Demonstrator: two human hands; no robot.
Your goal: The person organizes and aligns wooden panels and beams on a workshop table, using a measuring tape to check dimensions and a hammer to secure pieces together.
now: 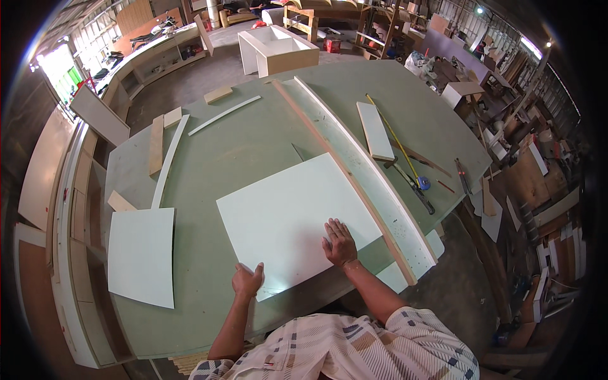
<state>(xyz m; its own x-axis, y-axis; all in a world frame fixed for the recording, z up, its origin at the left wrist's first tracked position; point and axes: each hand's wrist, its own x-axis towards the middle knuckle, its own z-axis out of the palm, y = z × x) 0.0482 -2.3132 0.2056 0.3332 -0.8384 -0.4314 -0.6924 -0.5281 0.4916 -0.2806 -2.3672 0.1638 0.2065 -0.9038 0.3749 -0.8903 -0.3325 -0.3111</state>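
Observation:
A large white panel (297, 215) lies on the green tabletop (202, 158), its right edge along a long wooden channel (373, 183) with a white inside. At the panel's near left corner, my left hand (247, 280) is closed on the edge, thumb toward the white face; its other fingers are partly hidden. My right hand (340, 244) rests flat on the panel near its right side, fingers stretched out and holding nothing. A smaller white panel (142, 256) sits at the table's left edge, apart from both hands.
Right of the channel lie a white board (375, 131), a yellow tape measure (423, 183), a hammer (418, 190), a pencil (445, 185) and pliers (464, 175). Thin white strips (170, 161) and wood blocks (156, 145) occupy the far left. An open white cabinet (278, 50) stands beyond the table.

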